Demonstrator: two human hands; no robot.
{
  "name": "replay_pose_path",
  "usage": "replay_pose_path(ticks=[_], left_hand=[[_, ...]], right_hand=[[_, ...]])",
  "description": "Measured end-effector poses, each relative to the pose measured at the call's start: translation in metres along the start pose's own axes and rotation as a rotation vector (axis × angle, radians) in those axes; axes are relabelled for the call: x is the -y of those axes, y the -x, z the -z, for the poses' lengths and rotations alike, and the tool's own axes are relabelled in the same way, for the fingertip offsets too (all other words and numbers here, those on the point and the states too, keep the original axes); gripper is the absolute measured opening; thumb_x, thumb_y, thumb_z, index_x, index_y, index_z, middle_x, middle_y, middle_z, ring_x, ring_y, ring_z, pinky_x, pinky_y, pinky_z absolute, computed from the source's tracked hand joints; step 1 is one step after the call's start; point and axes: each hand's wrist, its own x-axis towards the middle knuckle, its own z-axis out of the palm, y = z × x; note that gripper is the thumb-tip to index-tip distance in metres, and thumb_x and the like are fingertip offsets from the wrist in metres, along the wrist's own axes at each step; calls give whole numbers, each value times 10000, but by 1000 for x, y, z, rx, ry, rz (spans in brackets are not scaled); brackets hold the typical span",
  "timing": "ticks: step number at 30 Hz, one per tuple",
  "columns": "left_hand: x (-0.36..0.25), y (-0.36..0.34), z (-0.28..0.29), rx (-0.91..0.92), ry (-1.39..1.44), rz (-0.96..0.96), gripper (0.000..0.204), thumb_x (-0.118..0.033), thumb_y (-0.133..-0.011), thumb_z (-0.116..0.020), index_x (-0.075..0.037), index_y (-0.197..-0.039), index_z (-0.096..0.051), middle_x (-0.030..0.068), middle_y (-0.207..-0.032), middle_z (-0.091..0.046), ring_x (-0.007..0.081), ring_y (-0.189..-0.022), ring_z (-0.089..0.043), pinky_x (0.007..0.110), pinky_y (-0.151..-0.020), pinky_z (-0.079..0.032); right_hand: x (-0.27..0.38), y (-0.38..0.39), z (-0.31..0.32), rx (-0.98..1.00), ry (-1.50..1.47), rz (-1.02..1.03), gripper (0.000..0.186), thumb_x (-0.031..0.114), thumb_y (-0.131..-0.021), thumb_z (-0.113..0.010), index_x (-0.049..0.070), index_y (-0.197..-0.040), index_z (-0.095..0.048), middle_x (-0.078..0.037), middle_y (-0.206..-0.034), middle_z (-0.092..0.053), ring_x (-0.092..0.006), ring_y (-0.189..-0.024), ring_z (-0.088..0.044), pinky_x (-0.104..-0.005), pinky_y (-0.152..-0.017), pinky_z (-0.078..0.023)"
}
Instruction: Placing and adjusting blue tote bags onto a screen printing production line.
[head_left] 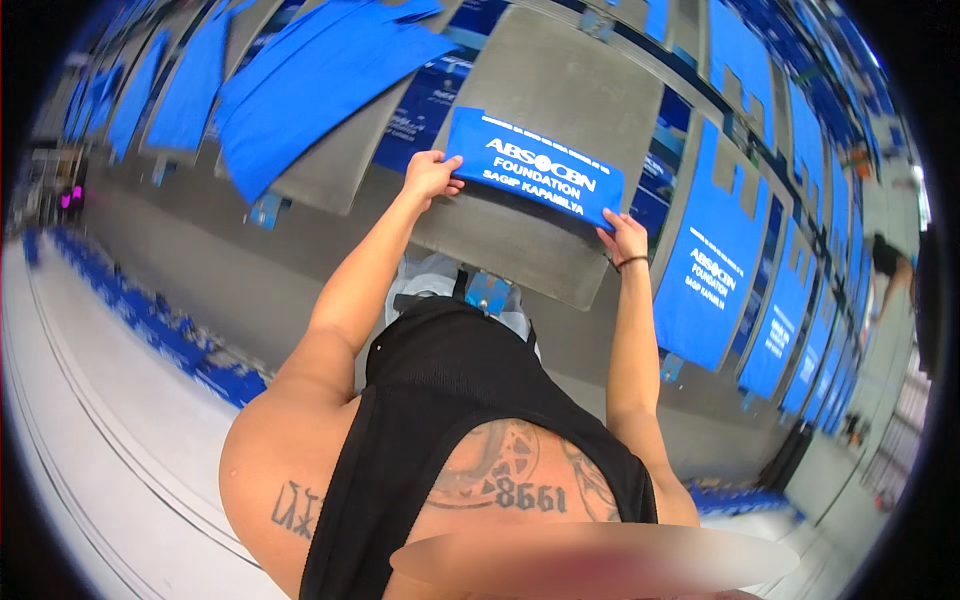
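A blue cloth piece (pixel 540 170) with white printing, seemingly a bag, is stretched between my two hands. My left hand (pixel 432 176) pinches its left end, and my right hand (pixel 626 238), with a dark band at the wrist, grips its lower right corner. The cloth is bunched or folded into a short band, with its print facing up. Beneath it lies a flat grey board (pixel 560 75), bare above and below the cloth. Whether the cloth touches the board along its whole length, I cannot tell.
Right of me, similar blue pieces (pixel 712 250) with handle-like notches lie flat on a row of boards. Several loose blue pieces (pixel 320 90) overlap on the left board. A blue bracket (pixel 488 292) sits at the near board edge. Another person's arm (pixel 890 290) shows far right.
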Motion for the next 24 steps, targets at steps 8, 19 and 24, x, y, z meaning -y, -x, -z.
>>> replay_pose_path(ticks=[8, 19, 24], left_hand=[[123, 169, 86, -169, 201, -14, 201, -212, -882, -629, -22, -944, -608, 65, -816, -642, 128, -670, -623, 257, -579, -526], [313, 303, 223, -526, 582, 145, 170, -226, -852, -668, -63, -888, -636, -7, -734, -611, 72, -619, -545, 203, -496, -383], [399, 305, 296, -690, 524, 169, 172, -197, -855, -670, -32, -855, -621, -10, -651, -552, 67, -490, -485, 208, -426, -337]], right_hand=[[-54, 96, 3, 694, 133, -173, 230, 24, -828, -619, 24, -1055, -589, -59, -998, -638, -144, -891, -605, -297, -735, -510], [-128, 203, -166, 1082, 642, -173, 464, -62, -739, -662, 37, -1159, -492, -36, -836, -613, -107, -659, -580, -219, -524, -452], [-217, 209, -274, 1100, 944, -184, 675, -103, -728, -653, 120, -1302, -377, -53, -980, -619, -97, -636, -579, -218, -473, -437]])
